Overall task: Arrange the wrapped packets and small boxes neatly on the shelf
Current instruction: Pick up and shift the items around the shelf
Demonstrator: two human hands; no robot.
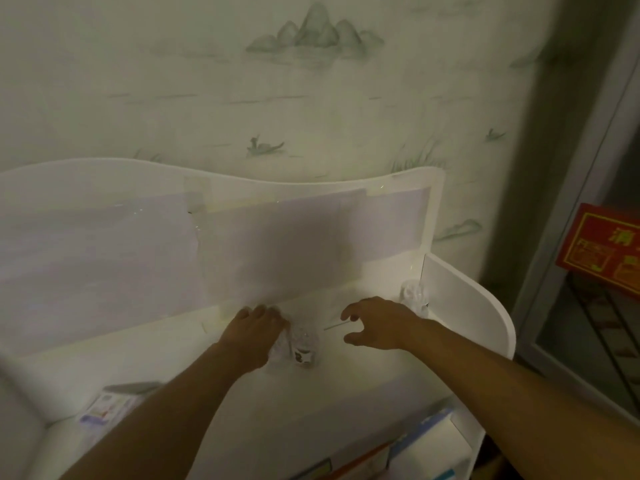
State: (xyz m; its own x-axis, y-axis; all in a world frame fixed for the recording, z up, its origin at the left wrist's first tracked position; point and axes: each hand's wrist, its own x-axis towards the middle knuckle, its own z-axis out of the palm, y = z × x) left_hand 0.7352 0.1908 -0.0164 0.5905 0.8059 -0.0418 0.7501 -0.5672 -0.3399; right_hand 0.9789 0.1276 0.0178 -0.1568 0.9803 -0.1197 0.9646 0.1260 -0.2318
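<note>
On the top of the white shelf (363, 382), the left hand (254, 336) lies against the left side of a clear crinkled wrapped packet (301, 346), its fingers bent over the packet's far corner, though blur keeps me from telling whether that grip truly clasps it. The right hand (375, 323) hovers just to the packet's right, grip wide with fingers and thumb spread and holding nothing. A second clear wrapped packet (414, 297) stands in the far right corner behind that hand, and a small printed box (104, 407) lies near the front left edge.
</note>
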